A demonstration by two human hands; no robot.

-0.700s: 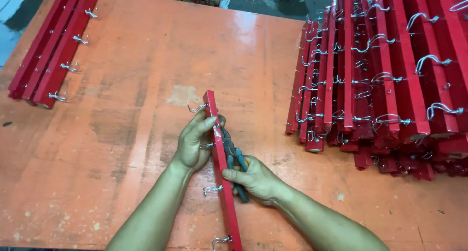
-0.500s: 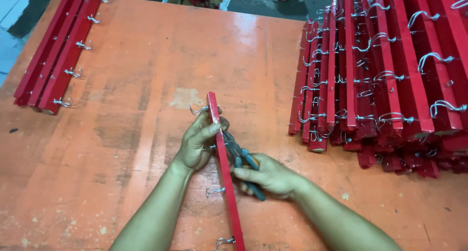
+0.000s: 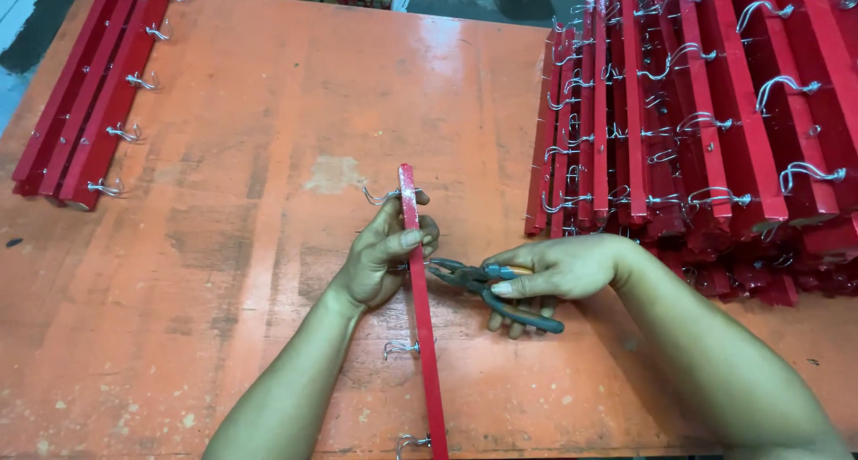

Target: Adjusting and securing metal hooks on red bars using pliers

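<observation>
Left hand (image 3: 386, 254) curled in a grip, thumb forward; right hand (image 3: 554, 268) closed, forearm angled inward.

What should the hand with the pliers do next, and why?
Probably squeeze the pliers and twist. Their tips sit right against the red strip, which the left hand holds on edge, beside a metal hook hidden by the fingers. The right hand already grips the handles.
</observation>
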